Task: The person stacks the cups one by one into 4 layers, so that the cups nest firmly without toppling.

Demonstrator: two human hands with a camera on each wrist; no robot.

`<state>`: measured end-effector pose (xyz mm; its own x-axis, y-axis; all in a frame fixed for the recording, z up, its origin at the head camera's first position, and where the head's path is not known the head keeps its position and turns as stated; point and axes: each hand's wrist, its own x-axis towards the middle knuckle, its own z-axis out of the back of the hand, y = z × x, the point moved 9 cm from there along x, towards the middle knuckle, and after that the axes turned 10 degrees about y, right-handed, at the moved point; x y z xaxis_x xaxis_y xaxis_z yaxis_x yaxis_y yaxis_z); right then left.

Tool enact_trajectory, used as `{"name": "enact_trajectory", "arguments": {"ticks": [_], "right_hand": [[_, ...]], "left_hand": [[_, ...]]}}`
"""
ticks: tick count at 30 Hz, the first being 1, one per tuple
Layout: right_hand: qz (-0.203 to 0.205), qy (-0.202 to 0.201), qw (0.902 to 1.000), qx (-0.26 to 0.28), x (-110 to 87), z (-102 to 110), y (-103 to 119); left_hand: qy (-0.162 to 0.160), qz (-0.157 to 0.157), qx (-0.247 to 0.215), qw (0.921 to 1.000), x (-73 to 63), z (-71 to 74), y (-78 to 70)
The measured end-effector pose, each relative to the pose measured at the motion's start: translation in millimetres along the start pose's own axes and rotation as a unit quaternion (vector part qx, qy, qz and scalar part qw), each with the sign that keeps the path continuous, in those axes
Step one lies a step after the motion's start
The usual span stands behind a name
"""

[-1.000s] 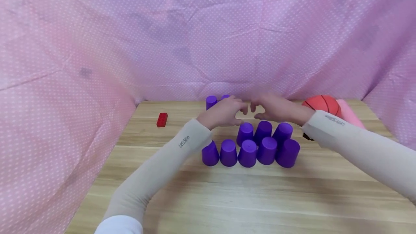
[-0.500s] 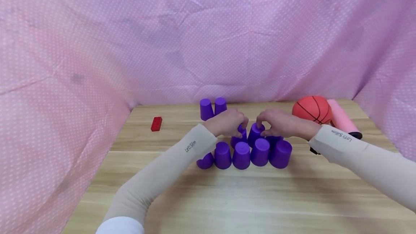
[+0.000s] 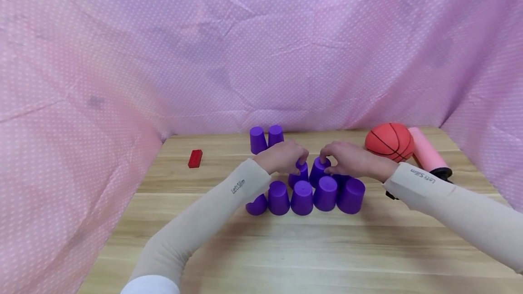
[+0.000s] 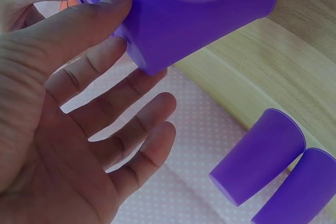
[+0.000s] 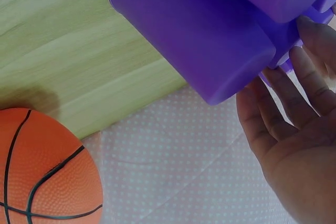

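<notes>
Purple cups stand upside down in two close rows at the middle of the table. In the back row, my left hand (image 3: pixel 286 155) pinches the top of one purple cup (image 4: pixel 194 30) between thumb (image 4: pixel 97 22) and fingers; the other fingers are spread. My right hand (image 3: pixel 353 160) grips the neighbouring cup (image 3: pixel 318 173) by its top with thumb and fingertips, seen in the head view. In the right wrist view, that hand's fingers (image 5: pixel 286 98) reach behind a nearer cup (image 5: pixel 194 35), which partly hides its hold. Several front cups (image 3: pixel 302 198) stand just before both hands.
Two more purple cups (image 3: pixel 257 139) stand at the back left. A red toy brick (image 3: pixel 195 159) lies on the left. On the right are an orange basketball (image 3: pixel 389 142) and a pink cylinder (image 3: pixel 426 149) with a black end. Pink dotted cloth (image 3: pixel 253 58) hangs behind the table.
Both hands came down from above the back row onto two neighbouring cups within the last second. Since half a second ago they have hardly moved; the head view has shifted slightly.
</notes>
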<state>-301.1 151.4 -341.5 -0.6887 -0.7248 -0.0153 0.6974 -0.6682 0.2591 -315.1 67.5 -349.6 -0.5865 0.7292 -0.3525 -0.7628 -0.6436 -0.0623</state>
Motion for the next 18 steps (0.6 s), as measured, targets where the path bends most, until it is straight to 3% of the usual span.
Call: {"name": "enact_trajectory", "arguments": {"ticks": [7,18], "right_hand": [[-0.007,0.002,1.0000,-0.002,-0.4,-0.5,3.1],[0.007,0.001,1.0000,-0.006,-0.5,0.2,3.0]], "left_hand": [[0.004,0.009,-0.002,0.9999,-1.4,-2.1,0.0],[-0.016,0.020,-0.014,0.9996,-1.9,-0.9,3.6]]}}
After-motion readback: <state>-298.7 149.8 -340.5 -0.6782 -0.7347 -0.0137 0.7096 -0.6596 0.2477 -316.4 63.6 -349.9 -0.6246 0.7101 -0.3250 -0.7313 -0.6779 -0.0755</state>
